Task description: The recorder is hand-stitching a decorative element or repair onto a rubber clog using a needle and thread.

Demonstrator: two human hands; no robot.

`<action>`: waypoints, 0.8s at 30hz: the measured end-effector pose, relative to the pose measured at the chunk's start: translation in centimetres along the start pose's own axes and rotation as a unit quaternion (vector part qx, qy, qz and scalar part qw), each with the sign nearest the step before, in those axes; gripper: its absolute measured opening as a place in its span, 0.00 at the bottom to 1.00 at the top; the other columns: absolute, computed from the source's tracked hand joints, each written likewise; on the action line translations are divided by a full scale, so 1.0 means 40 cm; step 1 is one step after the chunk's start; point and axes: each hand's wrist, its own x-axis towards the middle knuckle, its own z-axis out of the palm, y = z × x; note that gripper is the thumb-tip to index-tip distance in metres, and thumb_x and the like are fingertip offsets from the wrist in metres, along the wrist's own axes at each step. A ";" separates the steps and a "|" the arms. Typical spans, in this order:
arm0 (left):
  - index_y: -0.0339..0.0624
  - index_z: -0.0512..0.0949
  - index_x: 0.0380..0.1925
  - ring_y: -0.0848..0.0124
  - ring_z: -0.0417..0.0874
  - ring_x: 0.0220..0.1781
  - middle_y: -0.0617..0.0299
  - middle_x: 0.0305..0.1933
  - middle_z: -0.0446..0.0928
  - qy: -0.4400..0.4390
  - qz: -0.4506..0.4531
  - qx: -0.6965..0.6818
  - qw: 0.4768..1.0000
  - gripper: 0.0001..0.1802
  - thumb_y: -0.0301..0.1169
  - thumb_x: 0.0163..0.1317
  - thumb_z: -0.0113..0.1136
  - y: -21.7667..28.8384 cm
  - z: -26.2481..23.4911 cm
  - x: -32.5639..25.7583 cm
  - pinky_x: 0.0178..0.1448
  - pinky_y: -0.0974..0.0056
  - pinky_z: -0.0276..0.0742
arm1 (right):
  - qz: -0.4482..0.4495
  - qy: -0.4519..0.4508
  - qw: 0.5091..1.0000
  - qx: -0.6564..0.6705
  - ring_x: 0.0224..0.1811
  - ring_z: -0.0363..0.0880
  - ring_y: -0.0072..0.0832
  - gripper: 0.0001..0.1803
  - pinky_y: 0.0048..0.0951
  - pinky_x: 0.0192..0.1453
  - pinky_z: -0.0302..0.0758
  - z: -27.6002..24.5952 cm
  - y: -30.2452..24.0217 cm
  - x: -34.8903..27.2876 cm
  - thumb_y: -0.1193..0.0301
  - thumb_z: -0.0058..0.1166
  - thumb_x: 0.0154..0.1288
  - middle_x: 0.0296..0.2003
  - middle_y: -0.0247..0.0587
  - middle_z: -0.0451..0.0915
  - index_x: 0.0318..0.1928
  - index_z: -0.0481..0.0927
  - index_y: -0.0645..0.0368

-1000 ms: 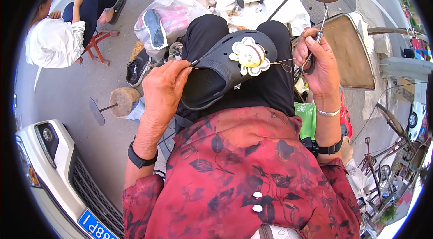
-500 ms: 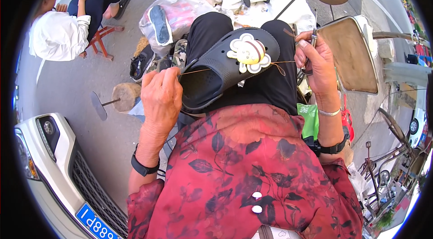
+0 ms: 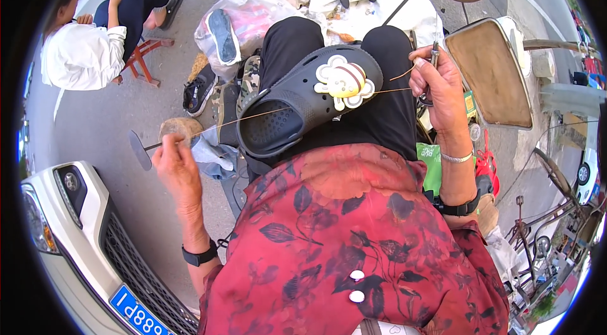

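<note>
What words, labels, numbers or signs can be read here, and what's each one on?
Blue plate on the white car: white characters, cut off by the picture's lower edge; I won't copy them out.
Green item beside the lap: pale printing, too small to read surely.
Dark clog: no lettering I can make out.

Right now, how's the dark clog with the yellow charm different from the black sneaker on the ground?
The clog lies across the black trousers; the sneaker sits on the ground.
The clog wears a yellow-and-white charm; none shows on the sneaker.
Thread runs into the clog's opening; I see none on the sneaker.
Both are dark shoes.
</note>
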 end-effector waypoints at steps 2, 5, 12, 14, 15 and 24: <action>0.43 0.78 0.40 0.58 0.76 0.36 0.52 0.29 0.76 0.006 -0.045 0.033 0.998 0.07 0.22 0.62 0.56 -0.068 -0.012 -0.019 0.43 0.56 0.72 | 0.011 -0.009 1.000 0.015 0.23 0.66 0.15 0.04 0.20 0.27 0.67 0.006 0.005 -0.008 0.76 0.51 0.71 0.23 0.27 0.68 0.44 0.77 0.61; 0.41 0.77 0.39 0.64 0.75 0.31 0.56 0.26 0.75 -0.015 -0.178 0.021 0.984 0.05 0.22 0.66 0.54 -0.108 -0.017 -0.029 0.39 0.60 0.71 | 0.045 -0.064 0.997 0.010 0.24 0.69 0.16 0.04 0.19 0.28 0.68 0.042 0.025 -0.019 0.74 0.52 0.72 0.24 0.28 0.71 0.43 0.77 0.60; 0.36 0.75 0.45 0.63 0.83 0.49 0.49 0.49 0.80 0.112 -0.255 -0.638 0.718 0.06 0.24 0.73 0.51 -0.074 0.026 0.019 0.60 0.58 0.79 | -0.108 -0.145 0.942 -0.283 0.44 0.75 0.17 0.16 0.20 0.48 0.73 0.083 -0.032 0.025 0.74 0.59 0.67 0.49 0.32 0.79 0.54 0.79 0.57; 0.35 0.75 0.47 0.61 0.82 0.55 0.46 0.54 0.78 0.077 -0.270 -0.727 0.626 0.07 0.23 0.73 0.51 -0.056 0.029 0.034 0.65 0.56 0.78 | -0.156 -0.223 0.900 -0.341 0.55 0.77 0.27 0.20 0.27 0.59 0.72 0.110 -0.045 0.032 0.73 0.64 0.62 0.56 0.40 0.78 0.55 0.79 0.57; 0.34 0.73 0.48 0.63 0.82 0.51 0.46 0.53 0.78 0.089 -0.299 -0.764 0.564 0.07 0.23 0.73 0.50 -0.045 0.029 0.043 0.61 0.60 0.79 | -0.172 -0.266 0.867 -0.386 0.61 0.76 0.33 0.23 0.30 0.64 0.71 0.126 -0.048 0.030 0.72 0.66 0.59 0.58 0.43 0.77 0.56 0.79 0.58; 0.35 0.73 0.49 0.80 0.59 0.21 0.61 0.32 0.71 0.057 -0.201 -0.839 0.503 0.08 0.25 0.75 0.49 -0.019 -0.030 0.095 0.28 0.72 0.61 | -0.214 -0.365 0.753 -0.503 0.55 0.79 0.44 0.29 0.40 0.57 0.77 0.159 0.025 0.071 0.55 0.66 0.57 0.60 0.39 0.74 0.60 0.78 0.41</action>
